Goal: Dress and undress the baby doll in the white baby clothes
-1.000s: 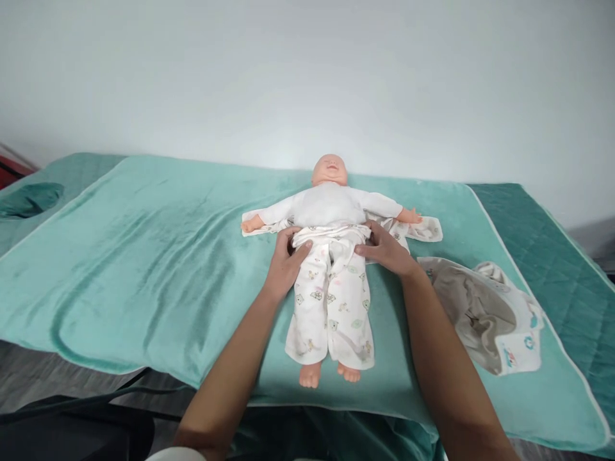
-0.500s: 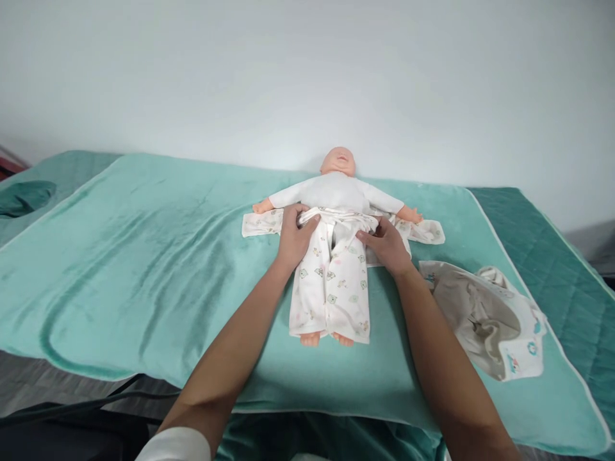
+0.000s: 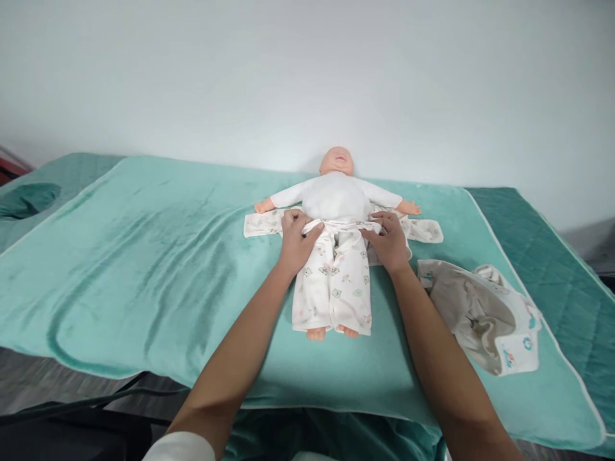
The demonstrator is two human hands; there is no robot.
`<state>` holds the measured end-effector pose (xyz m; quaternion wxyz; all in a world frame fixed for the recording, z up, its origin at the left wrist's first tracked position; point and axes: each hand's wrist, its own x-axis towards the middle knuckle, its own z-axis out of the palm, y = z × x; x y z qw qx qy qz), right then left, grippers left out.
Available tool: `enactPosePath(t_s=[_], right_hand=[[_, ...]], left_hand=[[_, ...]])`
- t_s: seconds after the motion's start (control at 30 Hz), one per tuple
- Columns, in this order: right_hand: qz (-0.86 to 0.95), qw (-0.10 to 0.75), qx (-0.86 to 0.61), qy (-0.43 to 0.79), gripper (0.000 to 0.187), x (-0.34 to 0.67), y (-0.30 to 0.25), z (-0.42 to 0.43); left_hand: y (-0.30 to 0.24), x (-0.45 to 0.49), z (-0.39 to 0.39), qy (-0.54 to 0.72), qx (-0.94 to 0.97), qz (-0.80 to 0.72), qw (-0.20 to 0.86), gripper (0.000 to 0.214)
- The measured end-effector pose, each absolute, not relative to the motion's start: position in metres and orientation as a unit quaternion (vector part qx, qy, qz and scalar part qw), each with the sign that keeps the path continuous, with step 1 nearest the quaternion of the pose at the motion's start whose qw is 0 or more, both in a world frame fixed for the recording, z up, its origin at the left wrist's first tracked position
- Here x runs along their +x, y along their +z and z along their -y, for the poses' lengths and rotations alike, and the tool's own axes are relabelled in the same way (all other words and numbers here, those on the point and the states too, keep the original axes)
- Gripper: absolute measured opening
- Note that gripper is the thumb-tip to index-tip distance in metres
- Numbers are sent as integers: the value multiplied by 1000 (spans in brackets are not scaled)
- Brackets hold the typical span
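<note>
A baby doll [image 3: 337,161] lies on its back, arms spread, its head toward the wall. Its body is a white cloth torso [image 3: 336,197], and white patterned baby pants [image 3: 331,288] cover its legs, with the feet showing below the hems. My left hand [image 3: 298,243] pinches the waistband at the left side. On the right side of the waistband, my right hand [image 3: 388,240] holds the fabric between thumb and fingers. Beneath the doll lies a spread patterned baby shirt [image 3: 425,230], its sleeves sticking out on both sides.
A crumpled white and grey cloth item [image 3: 480,320] with printed patches lies to the right. A green plush blanket [image 3: 120,269] covers the bed, over a darker quilted cover [image 3: 552,256]. The wall [image 3: 307,77] stands behind.
Both hands have lowered the waistband slightly from the doll's belly toward its legs, and it now lies straighter across. More of the white torso shows.
</note>
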<state>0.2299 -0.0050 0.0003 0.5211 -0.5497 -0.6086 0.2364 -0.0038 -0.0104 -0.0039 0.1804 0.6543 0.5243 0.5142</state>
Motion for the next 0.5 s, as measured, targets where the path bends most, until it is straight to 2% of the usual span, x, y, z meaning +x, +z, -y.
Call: enactPosePath(t_s=[0.2, 0.37, 0.5], right_hand=[[632, 532, -528, 195, 23, 230, 1, 9], [642, 521, -512, 234, 14, 226, 5, 16], [608, 505, -541, 286, 16, 227, 2, 18]], left_hand=[[-1, -7, 39, 531, 647, -513, 191, 23], [-1, -11, 50, 526, 645, -512, 214, 25], [-5, -11, 47, 519, 650, -513, 211, 23]])
